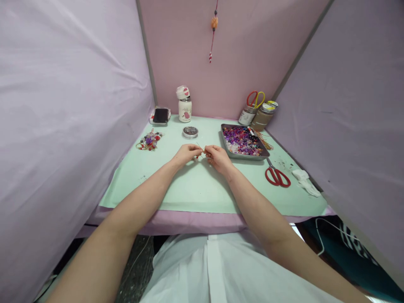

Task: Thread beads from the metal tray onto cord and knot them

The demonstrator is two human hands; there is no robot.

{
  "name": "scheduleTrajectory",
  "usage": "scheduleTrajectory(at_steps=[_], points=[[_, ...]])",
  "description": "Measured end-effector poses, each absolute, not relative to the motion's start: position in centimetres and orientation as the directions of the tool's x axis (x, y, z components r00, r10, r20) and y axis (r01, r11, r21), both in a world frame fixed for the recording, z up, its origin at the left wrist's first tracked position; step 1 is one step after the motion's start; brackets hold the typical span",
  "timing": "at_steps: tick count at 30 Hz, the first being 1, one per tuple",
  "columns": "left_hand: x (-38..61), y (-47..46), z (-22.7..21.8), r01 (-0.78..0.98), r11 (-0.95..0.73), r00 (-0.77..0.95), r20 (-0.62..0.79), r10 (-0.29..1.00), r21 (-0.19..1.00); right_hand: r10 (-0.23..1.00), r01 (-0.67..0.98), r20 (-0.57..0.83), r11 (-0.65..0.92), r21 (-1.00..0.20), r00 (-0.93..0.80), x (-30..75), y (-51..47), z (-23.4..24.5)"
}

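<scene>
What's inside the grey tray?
Mostly purple and red beads, clear ones near the front left, and a small red-and-white item on top. The tray bottom and lower beads are covered.

I log a small craft booth, fitted out for beadwork. Lilac cloth walls (69, 84) stand at left and right of the frame; a pink backdrop (179, 50) closes off upper centre, a beaded string (214, 22) hanging against it. Pale green work surface (198, 191) below. Right of centre: metal tray (249, 157) full of loose beads (240, 139), red-handled scissors (277, 177) just below. Left of centre: pile of strung beads (150, 141). Home or shop beyond the cloth walls, I can't tell.
</scene>
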State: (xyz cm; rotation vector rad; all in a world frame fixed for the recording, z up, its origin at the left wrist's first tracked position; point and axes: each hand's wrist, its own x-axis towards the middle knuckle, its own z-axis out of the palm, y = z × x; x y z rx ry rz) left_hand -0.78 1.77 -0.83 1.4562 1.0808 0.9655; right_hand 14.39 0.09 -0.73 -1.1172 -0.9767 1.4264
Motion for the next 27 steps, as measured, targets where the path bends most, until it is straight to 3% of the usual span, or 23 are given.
scheduleTrajectory(at_steps=[6, 10, 15, 22, 27], points=[[-0.8, 1.9, -1.0, 0.186, -0.082, 0.264, 0.031, 0.964, 0.979, 0.995, -0.142, -0.094, -0.089, -0.986, 0.024, 14.4, 0.3, -0.9], [-0.6, 1.6, -0.8, 0.226, -0.117, 0.252, 0.058, 0.966, 0.967, 0.979, 0.124, 0.187, 0.176, -0.977, 0.085, 14.4, 0.3, -1.1], [-0.3, 1.5, -1.0, 0.313, -0.172, 0.236, 0.099, 0.967, 0.934, 0.898, 0.346, 0.439, 0.423, -0.837, -0.033, 14.3, 0.0, -1.4], [-0.1, 1.7, -1.4, 0.365, -0.221, 0.252, 0.133, 0.959, 0.904, 0.873, 0.356, 0.485, 0.467, -0.809, -0.042, 14.5, 0.4, -1.6], [-0.2, 1.2, -0.5, 0.266, -0.112, 0.192, 0.061, 0.979, 0.958, 0.886, 0.384, 0.464, 0.428, -0.818, 0.0, 14.5, 0.3, -1.6]])
